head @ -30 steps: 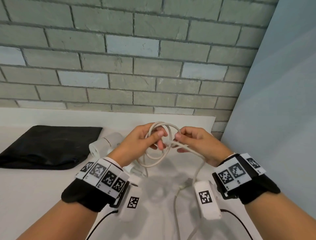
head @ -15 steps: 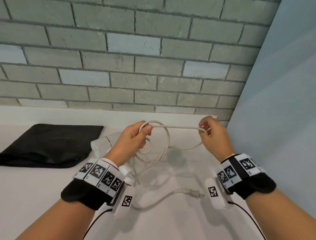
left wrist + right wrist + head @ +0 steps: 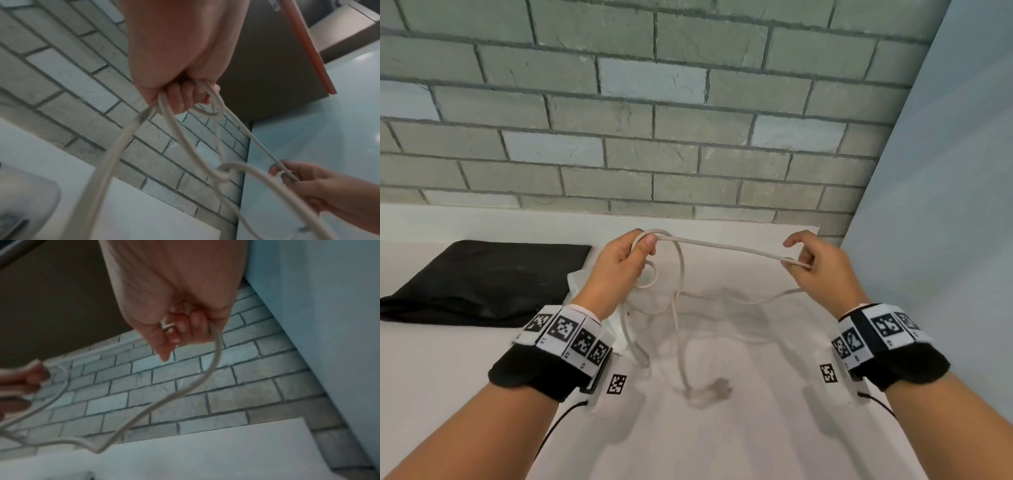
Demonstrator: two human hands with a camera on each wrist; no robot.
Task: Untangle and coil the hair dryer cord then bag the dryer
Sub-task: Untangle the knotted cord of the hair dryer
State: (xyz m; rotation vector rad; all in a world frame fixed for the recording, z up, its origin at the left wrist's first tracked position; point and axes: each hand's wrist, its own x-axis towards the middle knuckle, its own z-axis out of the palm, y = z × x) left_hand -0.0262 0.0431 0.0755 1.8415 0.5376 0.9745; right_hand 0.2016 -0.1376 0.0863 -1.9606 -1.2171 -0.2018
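Note:
A beige cord (image 3: 726, 247) stretches between my two hands above the white counter (image 3: 722, 438). My left hand (image 3: 619, 260) grips several loops of the cord (image 3: 174, 129) in a fist. My right hand (image 3: 811, 263) pinches the cord (image 3: 213, 363) farther along. Slack hangs below in a curve, and the plug (image 3: 717, 389) dangles blurred near the counter. The white hair dryer (image 3: 577, 282) lies mostly hidden behind my left wrist. In the left wrist view the other hand (image 3: 312, 183) holds the taut strand.
A flat black bag (image 3: 482, 277) lies on the counter at the left, by the grey brick wall (image 3: 654, 137). A pale blue panel (image 3: 945, 222) closes off the right side. The counter's right end (image 3: 815, 229) stops near it.
My hands have drawn apart, the right one moving right, so a straight run of cord now spans between them. The plug has lifted off the counter and swings.

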